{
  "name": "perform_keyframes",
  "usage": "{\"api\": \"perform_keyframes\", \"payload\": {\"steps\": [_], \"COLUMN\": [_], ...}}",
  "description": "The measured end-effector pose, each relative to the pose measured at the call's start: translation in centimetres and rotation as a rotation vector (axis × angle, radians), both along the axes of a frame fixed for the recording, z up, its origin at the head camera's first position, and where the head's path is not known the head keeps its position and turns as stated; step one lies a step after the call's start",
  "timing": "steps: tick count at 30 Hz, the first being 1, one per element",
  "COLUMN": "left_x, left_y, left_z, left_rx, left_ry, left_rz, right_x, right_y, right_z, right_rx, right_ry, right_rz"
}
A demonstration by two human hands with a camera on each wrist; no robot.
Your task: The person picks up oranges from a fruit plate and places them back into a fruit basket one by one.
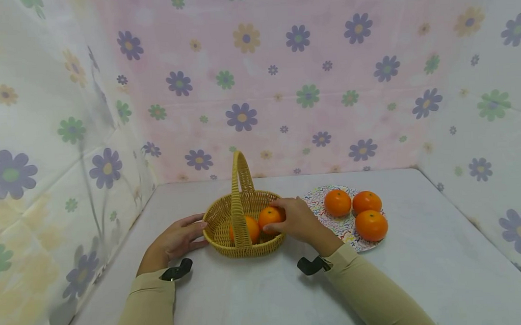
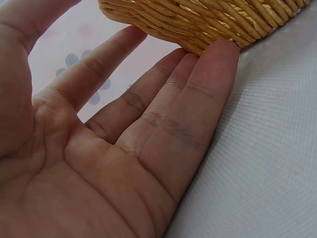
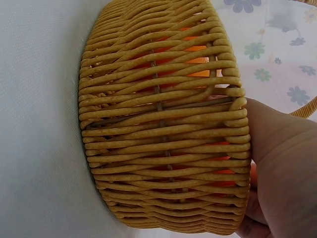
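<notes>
A yellow woven basket [image 1: 247, 251] with a tall arched handle stands on the white table. My right hand [image 1: 300, 220] reaches over its right rim and grips an orange fruit [image 1: 270, 218], with the thumb in front and fingers behind. Another orange fruit [image 1: 252, 229] lies in the basket, partly hidden by the handle. My left hand [image 1: 179, 239] touches the basket's left side, its fingers fairly straight. In the left wrist view, those fingertips [image 2: 218, 59] meet the woven wall from below the rim. The right wrist view shows the basket's side [image 3: 163, 119] with orange behind the weave.
Right of the basket, a round plate with a colourful squiggle pattern [image 1: 348, 234] carries three orange fruits [image 1: 372, 225]. A flowered cloth [image 1: 274, 83] hangs behind the table and along both sides. Each wrist wears a black device [image 1: 311, 266].
</notes>
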State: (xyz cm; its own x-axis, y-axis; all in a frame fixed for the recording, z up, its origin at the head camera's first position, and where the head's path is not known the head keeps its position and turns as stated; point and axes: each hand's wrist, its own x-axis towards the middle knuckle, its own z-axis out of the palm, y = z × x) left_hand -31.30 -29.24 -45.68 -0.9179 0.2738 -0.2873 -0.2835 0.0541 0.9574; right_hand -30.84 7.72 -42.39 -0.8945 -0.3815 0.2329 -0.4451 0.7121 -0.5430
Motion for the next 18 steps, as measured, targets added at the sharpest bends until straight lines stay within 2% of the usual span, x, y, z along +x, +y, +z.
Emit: {"api": "perform_keyframes", "payload": {"steps": [18], "left_x": [-0.12], "left_y": [-0.15], "left_z": [-0.21], "left_rx": [-0.001], "left_ry": [-0.004], "left_rz": [0.000], "right_x": [0.15], "right_y": [-0.16], "right_z": [0.04], "right_rx": [0.006], "right_ry": [-0.015], "right_rz": [-0.015]}}
